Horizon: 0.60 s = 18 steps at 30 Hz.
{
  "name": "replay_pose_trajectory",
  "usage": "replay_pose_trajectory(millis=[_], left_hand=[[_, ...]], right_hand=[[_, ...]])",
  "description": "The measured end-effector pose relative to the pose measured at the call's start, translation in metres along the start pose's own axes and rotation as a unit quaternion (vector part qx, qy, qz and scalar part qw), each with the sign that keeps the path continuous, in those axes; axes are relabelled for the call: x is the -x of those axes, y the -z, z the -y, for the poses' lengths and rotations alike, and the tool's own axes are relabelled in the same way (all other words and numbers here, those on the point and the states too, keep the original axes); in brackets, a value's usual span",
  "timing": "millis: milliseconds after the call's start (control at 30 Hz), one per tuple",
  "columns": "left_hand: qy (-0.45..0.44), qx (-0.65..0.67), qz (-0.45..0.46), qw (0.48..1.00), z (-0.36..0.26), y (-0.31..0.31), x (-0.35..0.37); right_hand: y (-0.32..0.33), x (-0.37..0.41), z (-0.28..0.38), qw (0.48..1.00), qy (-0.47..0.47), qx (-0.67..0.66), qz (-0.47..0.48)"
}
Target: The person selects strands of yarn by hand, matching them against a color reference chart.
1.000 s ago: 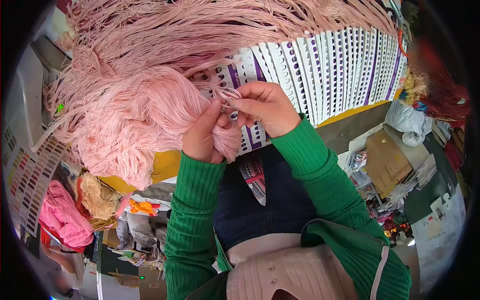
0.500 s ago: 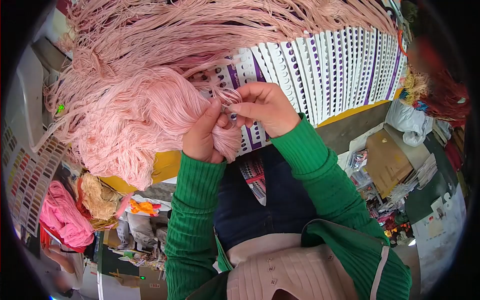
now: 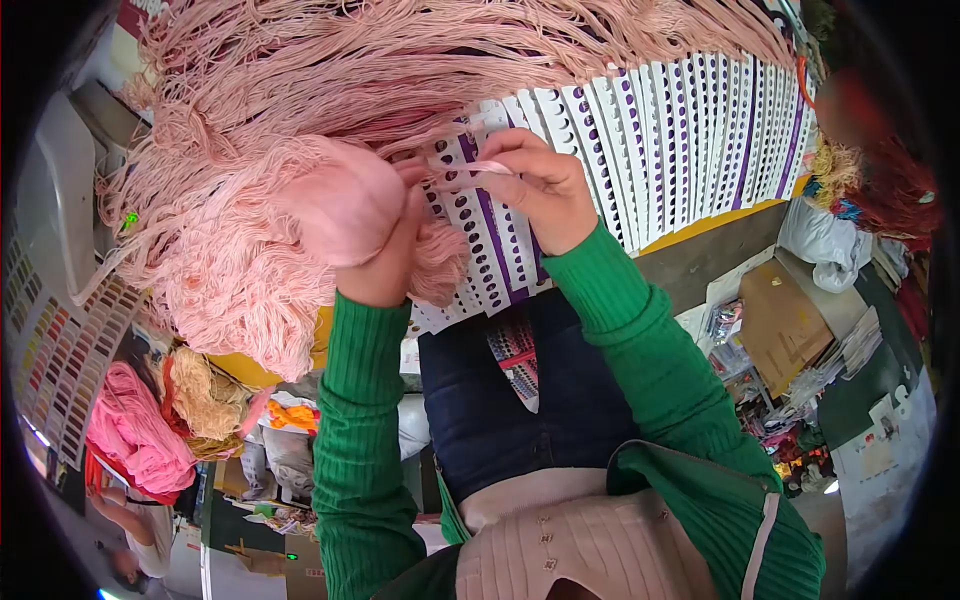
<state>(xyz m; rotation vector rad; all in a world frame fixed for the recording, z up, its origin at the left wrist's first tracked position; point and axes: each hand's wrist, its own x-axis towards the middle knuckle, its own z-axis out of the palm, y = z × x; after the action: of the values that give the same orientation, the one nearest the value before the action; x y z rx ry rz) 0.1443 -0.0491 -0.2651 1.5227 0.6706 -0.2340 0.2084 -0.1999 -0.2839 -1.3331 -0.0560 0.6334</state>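
Since the earlier frame, the left hand (image 3: pixel 398 245) has shifted left with the pink skein (image 3: pixel 345 205), which is now blurred by motion, while the right hand (image 3: pixel 545 190) has moved slightly. Right-hand grip: thumb and forefinger pinch a pale pink strand (image 3: pixel 488 167), which extends left toward the other hand. Left-hand grip: skein and blur cover the fingers; their closure cannot be determined. Skein position: at the left hand, above the loose pink yarn heaped on the near left part of the worktop (image 3: pixel 240 368). Long pink yarn (image 3: pixel 400 60) lies across the far side. White cards (image 3: pixel 650 150) with purple bands and rows of dark holes overlap from centre to right; any print on them is too small to read. At the far left, a dark red panel (image 3: pixel 140 12) carries white lettering, cut off and not legible. On the left, a swatch chart (image 3: pixel 75 365) shows rows of colour samples; its captions cannot be resolved. Bright pink yarn (image 3: pixel 140 430) sits beside it, near left.
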Motion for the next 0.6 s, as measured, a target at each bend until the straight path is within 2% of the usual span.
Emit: replay_pose_trajectory(millis=[33,67,100,133,233,267,300,333,367,400,433,500,533,567,600], left_hand=[[0.037,-0.014,0.018,0.999,-0.002,0.001,-0.001],[0.035,-0.014,0.019,0.999,0.009,0.003,-0.005],[-0.046,-0.117,-0.004,0.992,0.031,0.008,-0.011],[-0.071,-0.148,-0.011,0.986,0.032,0.007,-0.013],[-0.108,-0.188,-0.009,0.976,0.035,0.012,-0.018],[-0.118,-0.198,-0.001,0.973,0.036,0.018,-0.018],[-0.16,-0.261,0.029,0.952,0.034,0.024,-0.018],[-0.237,-0.467,0.04,0.851,0.021,0.033,-0.023],[-0.257,-0.608,0.073,0.747,0.007,0.042,-0.033],[-0.292,-0.72,0.101,0.621,-0.008,0.049,-0.042],[-0.325,-0.709,0.08,0.621,-0.016,0.06,-0.044],[-0.139,-0.559,-0.01,0.817,-0.005,0.109,-0.036],[0.022,-0.438,-0.019,0.899,-0.026,0.111,-0.02],[0.175,-0.31,-0.072,0.932,-0.047,0.113,-0.004],[0.085,-0.256,-0.06,0.961,-0.047,0.118,-0.001]], right_hand=[[0.001,0.0,-0.001,0.998,-0.031,-0.058,-0.003],[0.001,-0.001,-0.001,0.998,-0.03,-0.058,-0.003],[0.001,-0.001,-0.002,0.995,-0.04,-0.088,-0.013],[0.002,-0.002,-0.002,0.992,-0.05,-0.117,-0.023],[0.0,-0.006,0.0,0.995,-0.065,-0.08,-0.015],[-0.003,-0.007,-0.004,0.998,-0.043,-0.035,-0.029],[-0.006,-0.008,-0.009,0.989,0.022,0.144,-0.014],[-0.01,-0.011,-0.009,0.944,0.087,0.319,-0.001],[-0.016,-0.007,-0.008,0.914,0.077,0.399,-0.005],[-0.022,-0.007,-0.007,0.895,0.058,0.442,-0.013],[-0.027,-0.008,-0.006,0.874,0.039,0.484,-0.021],[-0.03,-0.009,-0.012,0.868,0.048,0.493,-0.038],[-0.032,-0.009,-0.013,0.86,0.046,0.506,-0.049],[-0.034,-0.01,-0.012,0.851,0.046,0.519,-0.06],[-0.034,-0.01,-0.013,0.85,0.05,0.521,-0.06]])
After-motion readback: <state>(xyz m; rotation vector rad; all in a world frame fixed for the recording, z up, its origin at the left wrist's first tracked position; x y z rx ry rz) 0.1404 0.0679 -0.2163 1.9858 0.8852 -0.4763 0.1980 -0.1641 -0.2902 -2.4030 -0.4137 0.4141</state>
